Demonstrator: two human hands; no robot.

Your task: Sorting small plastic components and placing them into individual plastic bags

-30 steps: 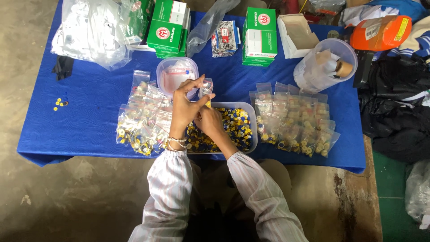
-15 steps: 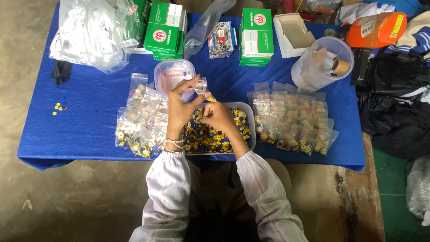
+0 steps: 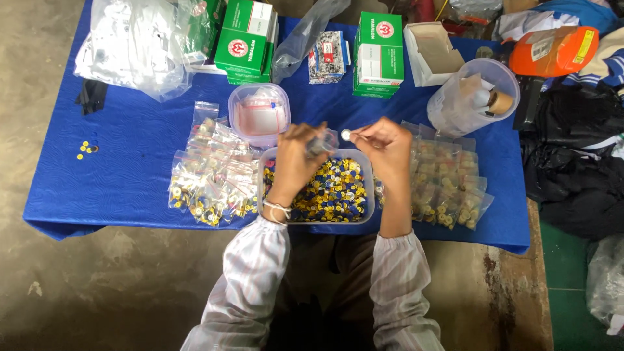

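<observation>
Both hands are hovering raised above the clear plastic tub of yellow, blue and white caps that is sitting at the near edge of the blue table. The left hand is curling shut around a small clear bag, whose open mouth is pointing right, toward the other hand. The right hand is pinching a single small white cap between its fingertips, holding it just beside the bag's mouth but apart from it. So the cap is lying straight to the right of the bag, at about the same height, with only a short gap between them and nothing standing in that gap. The right hand is the nearer one to the cap; the left is the nearer one to the bag.

A heap of filled little bags is lying just left of the tub, and another heap of filled bags is lying just to its right. Behind the tub, a round clear container with empty bags is sitting near the left hand. Farther back are green boxes and a tall clear jar, well apart from the hands.
</observation>
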